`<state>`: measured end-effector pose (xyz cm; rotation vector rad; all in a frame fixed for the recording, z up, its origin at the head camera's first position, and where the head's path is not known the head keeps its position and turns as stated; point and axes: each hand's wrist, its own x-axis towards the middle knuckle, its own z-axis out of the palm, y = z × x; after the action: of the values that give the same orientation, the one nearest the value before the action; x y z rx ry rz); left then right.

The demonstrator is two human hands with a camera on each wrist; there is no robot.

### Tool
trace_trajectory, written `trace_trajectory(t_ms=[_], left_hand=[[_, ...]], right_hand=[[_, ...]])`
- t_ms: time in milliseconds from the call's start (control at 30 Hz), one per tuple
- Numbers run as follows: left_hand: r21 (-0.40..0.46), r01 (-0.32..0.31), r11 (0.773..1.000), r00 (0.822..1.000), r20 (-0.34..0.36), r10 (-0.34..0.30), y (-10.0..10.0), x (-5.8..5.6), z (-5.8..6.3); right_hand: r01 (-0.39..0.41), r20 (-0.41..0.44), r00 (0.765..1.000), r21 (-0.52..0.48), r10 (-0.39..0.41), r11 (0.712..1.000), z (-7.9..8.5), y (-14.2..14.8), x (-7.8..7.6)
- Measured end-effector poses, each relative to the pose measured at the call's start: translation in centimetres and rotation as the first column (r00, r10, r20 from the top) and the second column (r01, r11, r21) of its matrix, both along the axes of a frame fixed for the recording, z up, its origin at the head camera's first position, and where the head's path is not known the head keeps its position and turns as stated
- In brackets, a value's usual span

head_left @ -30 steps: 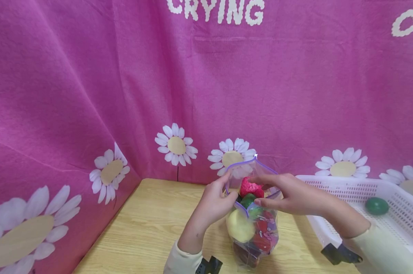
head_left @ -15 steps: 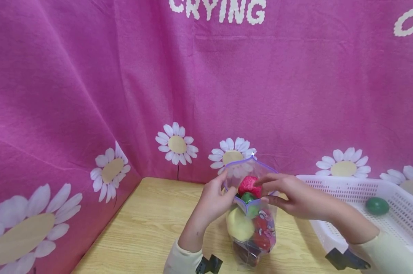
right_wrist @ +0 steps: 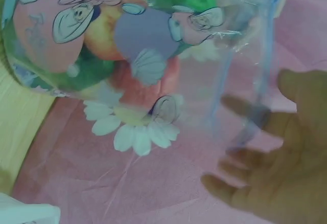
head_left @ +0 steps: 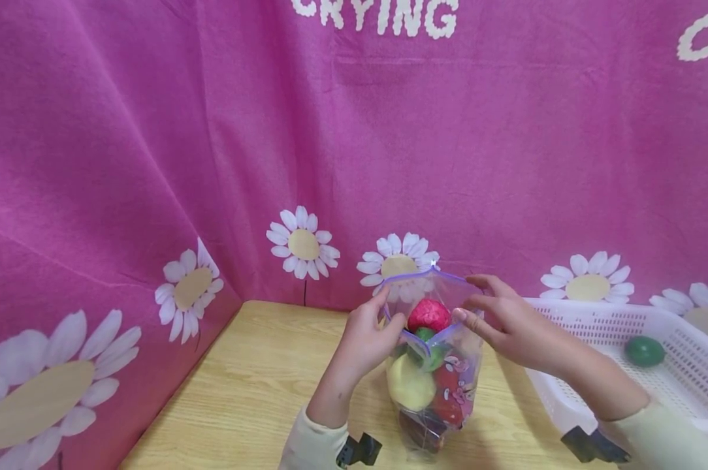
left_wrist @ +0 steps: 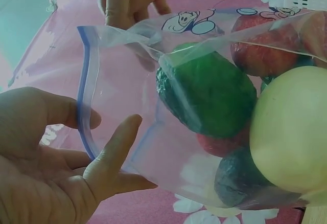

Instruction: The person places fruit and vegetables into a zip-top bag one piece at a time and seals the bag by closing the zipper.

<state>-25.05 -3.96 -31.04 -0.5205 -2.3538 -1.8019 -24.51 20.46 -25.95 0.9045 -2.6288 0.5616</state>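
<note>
A clear zip bag (head_left: 462,391) with a purple-blue rim and cartoon print stands upright on the table, its mouth spread apart. My left hand (head_left: 362,336) holds the rim on the left side, thumb and fingers either side of it. At the opposite side, my right hand (head_left: 515,320) has its thumb and fingers spread at the rim, blurred in the right wrist view. Inside, a crinkled pinkish-red ball (head_left: 429,315) sits on top. Below it are green fruit-like pieces, a large pale yellow ball (head_left: 411,384) and red ones. The left wrist view shows a glossy dark green piece (left_wrist: 209,91) through the plastic.
To the right is a white perforated plastic basket (head_left: 545,391) holding a dark green oval piece (head_left: 644,351). The light wood table (head_left: 254,385) backs onto a magenta cloth (head_left: 477,163) printed with daisies and white letters.
My right hand has drawn its fingers off the red ball and moved out to the bag's right rim. The bag mouth is wider. My left hand has stayed at the left rim.
</note>
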Motion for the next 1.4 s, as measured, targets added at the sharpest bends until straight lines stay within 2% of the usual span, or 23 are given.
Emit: trace_trajectory(t_ms=[167, 367, 567, 700, 833, 933, 1033, 1133, 1267, 1400], left_hand=[[-0.001, -0.038, 0.999, 0.999, -0.016, 0.038, 0.0, -0.4, -0.1], [0.018, -0.078, 0.997, 0.996, -0.044, 0.079, 0.1, -0.9, -0.3], [0.036, -0.121, 0.992, 0.989, -0.078, 0.123, 0.0, -1.3, -0.7], [0.072, -0.121, 0.990, 0.991, -0.054, 0.125, -0.2, -1.6, -0.9], [0.096, -0.114, 0.989, 0.993, -0.025, 0.117, -0.5, -1.8, -1.0], [0.094, -0.121, 0.988, 0.992, -0.015, 0.123, -0.7, -1.8, -1.0], [0.094, -0.121, 0.988, 0.992, -0.010, 0.123, -0.8, -1.7, -1.1], [0.100, -0.120, 0.988, 0.993, -0.002, 0.121, -1.0, -1.6, -1.1], [0.106, -0.128, 0.986, 0.992, 0.015, 0.127, -1.2, -1.4, -1.1], [0.120, -0.133, 0.984, 0.991, 0.024, 0.131, -1.3, -1.3, -0.9]], right_hand=[[0.104, 0.015, 0.995, -0.028, -0.103, 0.994, -0.6, 0.0, -1.1], [0.100, 0.139, 0.987, -0.113, -0.084, 0.989, -0.7, 0.0, -2.1], [0.147, 0.178, 0.976, -0.118, -0.125, 0.982, -0.5, -0.1, -2.4], [0.129, 0.127, 0.985, -0.109, -0.115, 0.986, -0.8, -0.4, -2.8], [0.073, 0.043, 0.997, -0.101, -0.069, 0.992, -1.0, -0.4, -3.4], [0.040, 0.011, 0.999, -0.114, -0.039, 0.993, -0.7, -0.2, -3.9], [0.048, -0.004, 0.999, -0.149, -0.049, 0.988, -0.2, 0.4, -4.5], [0.099, -0.008, 0.995, -0.178, -0.102, 0.979, 0.2, 1.8, -5.8], [0.198, -0.014, 0.979, -0.178, -0.204, 0.964, 0.1, 5.6, -8.9], [0.317, 0.082, 0.948, -0.139, -0.308, 0.938, -0.5, 11.2, -12.3]])
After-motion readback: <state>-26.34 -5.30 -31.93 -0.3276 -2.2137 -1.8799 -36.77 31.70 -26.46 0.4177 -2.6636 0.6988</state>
